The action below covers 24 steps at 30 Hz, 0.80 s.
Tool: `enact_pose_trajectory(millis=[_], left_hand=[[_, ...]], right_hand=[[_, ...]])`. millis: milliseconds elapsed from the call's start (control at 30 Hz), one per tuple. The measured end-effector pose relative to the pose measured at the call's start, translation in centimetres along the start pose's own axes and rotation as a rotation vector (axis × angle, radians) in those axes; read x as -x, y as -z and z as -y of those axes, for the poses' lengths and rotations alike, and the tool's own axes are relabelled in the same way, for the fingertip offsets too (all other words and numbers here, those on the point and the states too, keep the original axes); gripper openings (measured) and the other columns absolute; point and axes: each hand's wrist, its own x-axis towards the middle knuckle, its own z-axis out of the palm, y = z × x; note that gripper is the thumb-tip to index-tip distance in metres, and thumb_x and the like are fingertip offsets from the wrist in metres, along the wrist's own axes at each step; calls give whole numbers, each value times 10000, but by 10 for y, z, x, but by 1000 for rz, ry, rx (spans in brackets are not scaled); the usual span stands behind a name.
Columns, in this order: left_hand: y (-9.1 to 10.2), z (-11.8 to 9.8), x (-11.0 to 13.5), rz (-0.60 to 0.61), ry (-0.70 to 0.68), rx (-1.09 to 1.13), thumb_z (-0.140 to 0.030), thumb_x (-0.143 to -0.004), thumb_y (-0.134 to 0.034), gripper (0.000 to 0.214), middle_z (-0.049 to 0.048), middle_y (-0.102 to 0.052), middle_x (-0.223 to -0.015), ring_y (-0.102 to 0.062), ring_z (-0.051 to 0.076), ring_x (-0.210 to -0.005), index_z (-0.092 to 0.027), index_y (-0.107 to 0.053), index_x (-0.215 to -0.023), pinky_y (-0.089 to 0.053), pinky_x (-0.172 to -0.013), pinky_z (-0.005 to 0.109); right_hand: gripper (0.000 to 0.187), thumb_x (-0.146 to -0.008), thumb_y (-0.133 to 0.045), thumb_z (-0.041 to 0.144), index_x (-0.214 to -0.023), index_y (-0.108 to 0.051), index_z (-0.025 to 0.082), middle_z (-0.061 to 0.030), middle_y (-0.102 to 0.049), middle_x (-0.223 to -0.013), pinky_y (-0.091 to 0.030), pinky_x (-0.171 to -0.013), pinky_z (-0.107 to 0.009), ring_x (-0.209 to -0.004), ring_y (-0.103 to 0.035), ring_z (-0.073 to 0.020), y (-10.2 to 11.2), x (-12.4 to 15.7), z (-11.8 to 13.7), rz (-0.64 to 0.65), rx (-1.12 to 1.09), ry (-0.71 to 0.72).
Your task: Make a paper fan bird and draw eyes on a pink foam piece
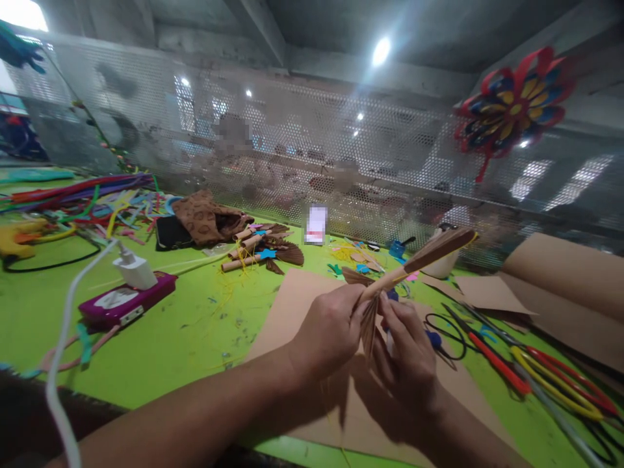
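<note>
My left hand [327,333] and my right hand [408,354] meet over a sheet of brown cardboard [292,305] on the green table [195,325]. Both are closed on a brown paper bird-shaped craft [414,263]. Its rolled body runs up to the right, ending in a folded fan. The left hand pinches the body near a small pleated wing. My right hand's fingers grip the pleated paper hanging below the body.
Finished paper crafts [260,250] lie at centre back beside a brown pouch [207,218]. Pipe cleaners [78,201] pile at the left. A phone on a white charger [129,292] lies near left. Scissors [446,331] and coloured sticks [550,377] lie right. A mesh screen [312,149] stands behind.
</note>
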Motion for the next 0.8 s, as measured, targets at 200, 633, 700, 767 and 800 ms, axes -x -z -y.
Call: enact_pose_trajectory(millis=[200,633,700,767,800], left_hand=[[4,6,-5,45,84,-14,-237,-899,-557,115,33,-648,-798,-565,145,-688,-154,-636,-914,-430,-648,263],[5,14,-12,-1,197,-90,-293,-902,-518,186,6,-584,-664,-487,132,-576,-180,-607,-783,-350,-552,270],[5,13,-15,-16,280,-31,-284,-895,-509,190,14,-585,-657,-496,138,-581,-179,-619,-780,-353,-540,273],[6,12,-18,-34,396,28,-287,-897,-489,241,16,-557,-609,-480,137,-552,-174,-608,-721,-343,-505,269],[7,12,-20,-44,443,48,-290,-900,-476,275,11,-530,-575,-463,133,-529,-175,-589,-678,-334,-488,267]], right_hand=[[655,-825,-503,80,-1445,-343,214,-161,-538,-1212,-499,-833,-513,-1066,-528,-300,-2,-4,8,24,17,-26],[212,-882,-503,204,-1081,-575,191,-71,-613,-958,-520,-755,-330,-870,-600,-186,2,-2,-21,21,-86,-544],[181,-884,-482,245,-986,-617,179,-86,-639,-926,-511,-735,-333,-846,-606,-198,10,-6,-36,146,-14,-562],[188,-857,-495,259,-893,-662,182,-89,-657,-875,-494,-710,-340,-805,-607,-211,22,-9,-55,283,30,-572],[191,-834,-508,258,-857,-680,177,-96,-662,-861,-484,-710,-350,-800,-605,-223,28,-9,-65,359,57,-576]])
